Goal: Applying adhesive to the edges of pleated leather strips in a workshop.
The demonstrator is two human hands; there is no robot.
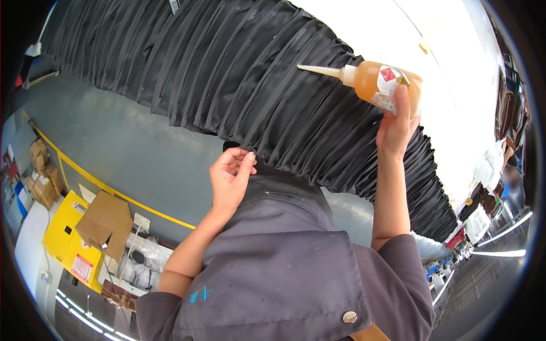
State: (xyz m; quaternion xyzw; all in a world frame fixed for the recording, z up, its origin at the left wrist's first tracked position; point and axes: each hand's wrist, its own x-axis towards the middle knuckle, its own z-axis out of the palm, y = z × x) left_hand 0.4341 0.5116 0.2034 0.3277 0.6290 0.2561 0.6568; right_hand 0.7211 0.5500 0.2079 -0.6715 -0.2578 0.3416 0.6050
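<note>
A squeeze bottle (368,80) of amber liquid lies tilted in my right hand (396,132), its long pale nozzle pointing left over the cloth. My right thumb presses on the bottle's labelled side; the other fingers are mostly hidden behind it. Beneath runs a long row of overlapping black fabric pieces (267,74), their folded edges fanned side by side. At the near edge of this row is my left hand (229,177), fingers curled in and thumb close against them. Whether a bit of cloth is pinched between those fingertips is hidden.
The black row lies along a white tabletop (421,25). Grey floor with a yellow line (108,187) stretches to the left. Beyond stand a yellow cabinet (67,236), an open cardboard box (105,224) and stacked cartons (42,187). Far right, a blurred person (512,177) is visible.
</note>
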